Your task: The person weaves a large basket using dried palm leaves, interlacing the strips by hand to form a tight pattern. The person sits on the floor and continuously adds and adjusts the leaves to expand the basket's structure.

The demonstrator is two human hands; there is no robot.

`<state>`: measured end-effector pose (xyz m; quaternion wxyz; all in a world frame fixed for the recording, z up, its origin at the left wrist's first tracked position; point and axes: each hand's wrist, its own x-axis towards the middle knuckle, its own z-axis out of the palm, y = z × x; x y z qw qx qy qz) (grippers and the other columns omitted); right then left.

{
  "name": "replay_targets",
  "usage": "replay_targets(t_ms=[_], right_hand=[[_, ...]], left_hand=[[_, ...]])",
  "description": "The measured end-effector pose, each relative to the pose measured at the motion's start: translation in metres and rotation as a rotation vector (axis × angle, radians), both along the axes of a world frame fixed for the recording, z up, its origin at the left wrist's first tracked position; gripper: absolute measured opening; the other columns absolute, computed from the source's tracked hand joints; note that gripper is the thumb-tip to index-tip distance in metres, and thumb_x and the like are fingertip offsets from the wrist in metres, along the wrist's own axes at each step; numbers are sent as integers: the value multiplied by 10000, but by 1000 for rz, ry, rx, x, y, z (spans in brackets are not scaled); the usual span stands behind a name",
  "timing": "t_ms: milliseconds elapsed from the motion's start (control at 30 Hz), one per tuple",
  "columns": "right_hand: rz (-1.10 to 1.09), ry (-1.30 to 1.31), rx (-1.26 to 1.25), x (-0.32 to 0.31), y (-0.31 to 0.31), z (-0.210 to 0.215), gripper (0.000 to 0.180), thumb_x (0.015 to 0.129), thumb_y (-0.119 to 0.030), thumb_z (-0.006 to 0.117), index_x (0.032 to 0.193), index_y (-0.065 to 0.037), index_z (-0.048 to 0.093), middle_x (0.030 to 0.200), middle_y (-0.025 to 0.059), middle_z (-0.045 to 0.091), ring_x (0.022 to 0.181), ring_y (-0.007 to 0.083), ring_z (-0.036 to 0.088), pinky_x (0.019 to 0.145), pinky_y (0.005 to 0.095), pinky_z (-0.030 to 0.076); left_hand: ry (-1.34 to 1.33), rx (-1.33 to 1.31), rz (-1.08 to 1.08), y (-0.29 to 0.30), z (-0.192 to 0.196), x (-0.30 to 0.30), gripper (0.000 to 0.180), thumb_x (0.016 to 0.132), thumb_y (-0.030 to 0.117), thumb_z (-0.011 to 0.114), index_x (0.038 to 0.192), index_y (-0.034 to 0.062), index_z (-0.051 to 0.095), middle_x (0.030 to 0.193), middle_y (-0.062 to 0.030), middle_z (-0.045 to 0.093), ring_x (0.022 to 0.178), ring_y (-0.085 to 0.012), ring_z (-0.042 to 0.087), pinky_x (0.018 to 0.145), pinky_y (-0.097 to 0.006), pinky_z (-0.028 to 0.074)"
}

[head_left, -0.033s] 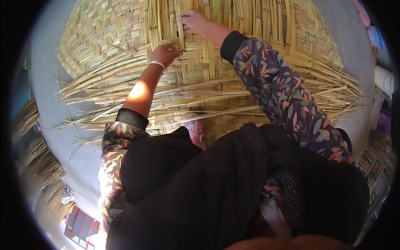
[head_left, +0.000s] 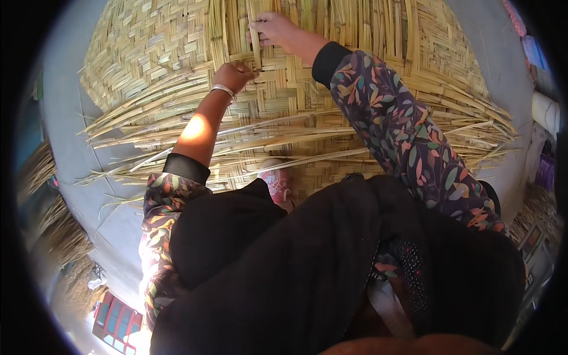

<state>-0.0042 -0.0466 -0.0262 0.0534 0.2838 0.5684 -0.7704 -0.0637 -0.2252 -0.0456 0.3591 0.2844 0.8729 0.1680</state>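
Observation:
A large mat of pale woven reed strips (head_left: 148,53) lies on a grey floor (head_left: 71,148). My left hand (head_left: 234,76), with a silver bangle at the wrist, presses its closed fingers onto a reed strip in the weave. Just above it my right hand (head_left: 272,29) pinches an upright reed strip (head_left: 256,50) that runs down between the two hands. Loose unwoven reed ends (head_left: 177,142) fan out sideways along the mat's near edge. Both arms wear flowered sleeves.
My foot in a pink patterned shoe (head_left: 277,180) rests on the mat's near edge, above my black-clothed lap (head_left: 307,266). Heaps of loose reeds (head_left: 41,171) lie to the left and more reeds (head_left: 535,213) to the right. A red crate (head_left: 115,322) stands at lower left.

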Motion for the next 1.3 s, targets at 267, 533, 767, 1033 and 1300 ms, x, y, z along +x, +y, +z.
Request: replay_targets(t_ms=[267, 533, 767, 1033, 1300], right_hand=[[-28, 9, -38, -4, 4, -6, 235, 939, -232, 519, 1077, -43, 539, 989, 86, 642, 946, 204, 635, 841, 359, 488], [-18, 5, -54, -2, 5, -5, 243, 944, -226, 512, 1097, -38, 531, 990, 86, 643, 949, 203, 636, 842, 360, 490], [-17, 10, -56, -3, 5, -6, 249, 943, -226, 514, 1118, -50, 528, 987, 75, 647, 943, 196, 637, 842, 357, 487], [-87, 26, -88, -2, 4, -12, 173, 936, -172, 518, 1060, -65, 573, 906, 58, 651, 822, 166, 654, 746, 346, 505], [-88, 82, -104, 14, -9, 1, 174, 932, -175, 526, 1050, -57, 573, 886, 65, 653, 821, 157, 650, 720, 304, 498]], left_hand=[[-75, -95, 122, 11, 9, -2, 446, 679, 427, 771, 951, 82, 694, 875, -112, 693, 837, -240, 663, 786, -340, 510], [-33, -168, 74, 19, 20, 2, 495, 692, 430, 755, 997, 50, 669, 969, -137, 672, 909, -257, 649, 835, -332, 497], [-43, -173, 43, 17, 10, -1, 471, 692, 421, 751, 987, 65, 662, 948, -127, 676, 908, -252, 648, 840, -337, 494], [9, -173, 86, 18, 7, 9, 413, 661, 404, 768, 904, 92, 649, 876, -95, 679, 845, -240, 648, 782, -338, 496], [20, -256, 144, 16, 9, 13, 379, 675, 407, 758, 930, 141, 672, 862, -85, 687, 849, -235, 653, 777, -345, 500]])
